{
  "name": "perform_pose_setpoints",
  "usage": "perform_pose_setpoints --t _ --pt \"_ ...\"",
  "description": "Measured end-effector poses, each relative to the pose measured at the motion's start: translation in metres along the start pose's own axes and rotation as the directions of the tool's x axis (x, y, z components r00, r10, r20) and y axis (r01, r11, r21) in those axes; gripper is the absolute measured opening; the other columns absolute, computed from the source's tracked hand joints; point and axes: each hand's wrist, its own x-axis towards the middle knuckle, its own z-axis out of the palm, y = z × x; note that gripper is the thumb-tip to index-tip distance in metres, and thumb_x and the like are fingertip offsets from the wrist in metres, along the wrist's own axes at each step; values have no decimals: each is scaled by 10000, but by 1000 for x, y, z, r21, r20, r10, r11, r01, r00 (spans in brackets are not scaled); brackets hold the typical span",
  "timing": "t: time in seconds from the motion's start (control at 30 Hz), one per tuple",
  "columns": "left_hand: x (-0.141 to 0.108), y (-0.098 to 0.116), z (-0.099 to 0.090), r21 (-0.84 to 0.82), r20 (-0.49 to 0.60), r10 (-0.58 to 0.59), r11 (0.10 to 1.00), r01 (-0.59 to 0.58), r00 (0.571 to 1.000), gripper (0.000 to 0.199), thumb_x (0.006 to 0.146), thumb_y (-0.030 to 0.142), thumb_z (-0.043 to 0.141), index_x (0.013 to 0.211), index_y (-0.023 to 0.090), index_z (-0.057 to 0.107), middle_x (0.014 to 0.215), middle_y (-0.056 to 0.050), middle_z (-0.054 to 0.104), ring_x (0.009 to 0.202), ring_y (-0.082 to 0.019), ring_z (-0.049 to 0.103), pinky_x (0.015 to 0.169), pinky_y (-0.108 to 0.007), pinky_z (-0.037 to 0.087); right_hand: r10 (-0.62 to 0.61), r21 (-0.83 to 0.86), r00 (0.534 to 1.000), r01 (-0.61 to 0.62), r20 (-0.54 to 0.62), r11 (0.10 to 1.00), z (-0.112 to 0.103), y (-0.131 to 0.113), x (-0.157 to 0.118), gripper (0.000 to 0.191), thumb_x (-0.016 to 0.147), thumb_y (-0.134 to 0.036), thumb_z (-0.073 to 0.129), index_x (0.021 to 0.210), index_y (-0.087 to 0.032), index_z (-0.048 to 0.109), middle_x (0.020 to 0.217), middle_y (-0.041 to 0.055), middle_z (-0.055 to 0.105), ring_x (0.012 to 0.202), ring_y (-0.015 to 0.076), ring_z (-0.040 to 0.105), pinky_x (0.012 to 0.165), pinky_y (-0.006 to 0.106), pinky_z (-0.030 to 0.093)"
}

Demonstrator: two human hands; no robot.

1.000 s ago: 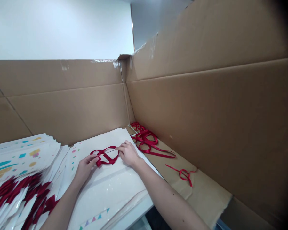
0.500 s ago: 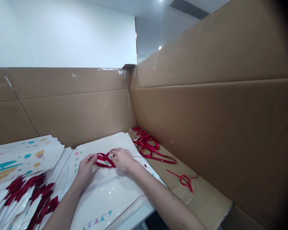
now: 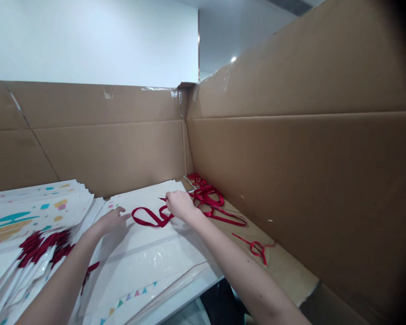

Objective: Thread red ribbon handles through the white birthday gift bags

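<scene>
You're letting go with your left hand (image 3: 111, 221), now open beside the red ribbon (image 3: 148, 218), while your right hand (image 3: 180, 204) is gripping its end above the white printed bag (image 3: 138, 257).

Left hand (image 3: 111, 220) and right hand (image 3: 180, 204) have passage over the white sheets (image 3: 145, 257), hemmed by upright cardboard walls (image 3: 291, 180), a printed paper stack (image 3: 37, 212) and red ribbon bundles (image 3: 208, 197).

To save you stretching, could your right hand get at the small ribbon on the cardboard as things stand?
Probably yes: the right hand is close, and only the flat ribbon pile lies near the way to the small ribbon.
</scene>
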Motion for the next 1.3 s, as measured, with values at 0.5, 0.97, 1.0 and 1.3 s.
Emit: perform_pose_setpoints --t 0.5,0.97,1.0,1.3 --pt "7 -47 16 135 41 -203 971 196 978 617 633 271 710 1214 126 558 816 -67 699 715 -250 684 571 -270 476 -408 195 884 369 228 909 79 -53 -5 263 979 -249 461 1058 -211 709 1108 77 748 1022 256 699 779 315 505" --pt "18 -17 -27 88 -122 298 953 -288 947 590 568 96 491 1130 228 607 1080 -59 619 950 -227 619 764 -287 477 118 -163 945 -71 304 984 59 10 -4 362 806 -73 674 1168 -78 680 1108 229 726 1065 315 710 873 374 559" --pt "21 -12 -39 168 -109 371 921 -351 922 563 569 98 485 1091 238 642 1086 -55 618 931 -225 622 774 -294 472 176 -192 936 -121 304 974 54 21 -5 368 796 -74 688 1164 -73 684 1108 236 724 1067 320 711 872 374 562" --pt "51 7 -126 613 -45 424 727 -310 905 575 652 90 506 1186 190 693 1248 -100 584 1118 -284 594 864 -319 479 133 -147 961 -99 244 984 21 32 -36 346 868 -113 610 1212 -105 638 1173 234 696 1107 281 686 871 324 509"
